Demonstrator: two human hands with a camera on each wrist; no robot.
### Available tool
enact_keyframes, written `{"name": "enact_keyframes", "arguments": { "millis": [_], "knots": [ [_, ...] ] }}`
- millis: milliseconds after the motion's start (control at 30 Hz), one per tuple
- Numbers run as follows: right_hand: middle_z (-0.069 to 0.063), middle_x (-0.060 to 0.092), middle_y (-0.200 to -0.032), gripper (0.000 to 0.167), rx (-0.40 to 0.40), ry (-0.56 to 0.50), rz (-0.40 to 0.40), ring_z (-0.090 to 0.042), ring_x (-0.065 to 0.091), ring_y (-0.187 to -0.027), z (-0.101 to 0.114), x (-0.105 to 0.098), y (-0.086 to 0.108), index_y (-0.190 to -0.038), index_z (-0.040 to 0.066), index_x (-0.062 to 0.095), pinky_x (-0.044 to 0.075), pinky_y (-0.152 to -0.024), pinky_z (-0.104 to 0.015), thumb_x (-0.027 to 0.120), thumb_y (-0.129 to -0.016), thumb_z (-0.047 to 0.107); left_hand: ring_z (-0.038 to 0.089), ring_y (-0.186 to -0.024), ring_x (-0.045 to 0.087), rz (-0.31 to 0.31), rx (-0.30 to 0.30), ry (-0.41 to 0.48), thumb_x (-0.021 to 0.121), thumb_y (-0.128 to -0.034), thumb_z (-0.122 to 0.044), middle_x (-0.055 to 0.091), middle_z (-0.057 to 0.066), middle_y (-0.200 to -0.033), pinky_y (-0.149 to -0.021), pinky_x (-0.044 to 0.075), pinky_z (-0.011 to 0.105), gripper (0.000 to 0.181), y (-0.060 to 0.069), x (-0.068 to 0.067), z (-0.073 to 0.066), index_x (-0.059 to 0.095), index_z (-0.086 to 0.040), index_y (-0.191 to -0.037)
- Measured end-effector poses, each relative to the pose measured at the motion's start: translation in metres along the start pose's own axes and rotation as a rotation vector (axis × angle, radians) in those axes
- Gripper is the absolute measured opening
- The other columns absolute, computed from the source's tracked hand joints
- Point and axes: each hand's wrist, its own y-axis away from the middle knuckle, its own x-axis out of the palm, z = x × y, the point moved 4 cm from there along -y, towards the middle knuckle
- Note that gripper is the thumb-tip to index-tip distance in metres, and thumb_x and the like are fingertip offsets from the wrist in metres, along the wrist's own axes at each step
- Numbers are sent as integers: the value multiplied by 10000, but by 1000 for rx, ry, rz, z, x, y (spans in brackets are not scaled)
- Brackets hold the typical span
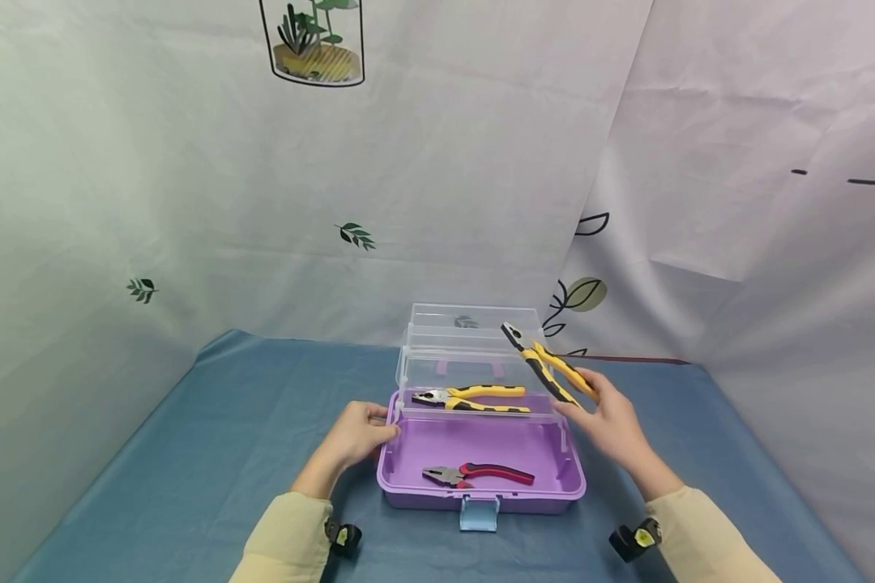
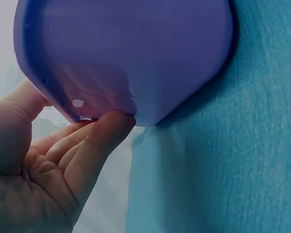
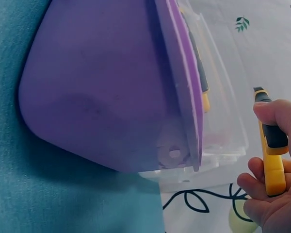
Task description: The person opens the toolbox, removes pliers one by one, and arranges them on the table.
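My right hand (image 1: 612, 425) grips a pair of yellow-and-black combination pliers (image 1: 547, 379) by the handles, above the back right of a purple toolbox (image 1: 481, 441). The jaws of these pliers point up and to the left. At the box's left end, my left hand (image 1: 356, 433) pinches the purple rim between thumb and fingers, as the left wrist view shows too. A second pair of yellow-and-black pliers (image 1: 488, 391) lies in a clear raised tray at the back. Red-and-black pliers (image 1: 499, 470) rest on the box floor near the front.
The clear lid (image 1: 474, 332) stands raised behind the box. A light blue latch (image 1: 479, 514) hangs at the box's front. Blue cloth (image 1: 211, 453) covers the table, and a pale printed curtain (image 1: 437, 162) hangs behind and at both sides.
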Motion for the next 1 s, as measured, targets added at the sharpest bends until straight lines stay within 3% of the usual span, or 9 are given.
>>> {"name": "enact_keyframes", "arguments": {
  "millis": [133,300,500,667,1000],
  "knots": [
    [-258,511,-1324,728,-1,12,-10,-334,539,-1068,-4,-1,2,-1396,9,384,494,-796,-365,696,-840,360,259,-719,701,4,2,12,665,-779,-14,705,252,-906,-570,583,358,428,0,1,0,560,171,-1151],
    [-251,504,-1332,725,14,-9,-7,-363,524,-1116,-8,-1,4,-1398,13,379,501,-867,-453,687,-848,369,276,-747,705,8,4,22,665,-779,-11,703,256,-914,-578,587,361,424,0,1,1,563,169,-1150],
    [-253,509,-1337,769,18,-42,-5,-433,470,-1227,-13,-1,7,-1398,0,371,450,-961,-569,675,-842,433,287,-763,706,12,-3,28,664,-782,-10,702,257,-921,-586,590,366,426,0,1,1,560,170,-1153],
    [-258,521,-1321,738,15,-35,-20,-433,479,-1214,-15,-3,10,-1390,-14,378,454,-953,-572,685,-848,381,280,-740,706,15,0,20,667,-782,-12,704,253,-910,-576,587,359,414,0,0,0,569,167,-1143],
    [-263,487,-1341,730,87,-29,-19,-419,467,-1218,-21,-4,13,-1405,-16,355,420,-987,-593,685,-856,335,256,-699,700,11,23,22,664,-768,-17,701,267,-908,-538,577,348,421,-1,-1,0,571,175,-1132]
  ]
}}
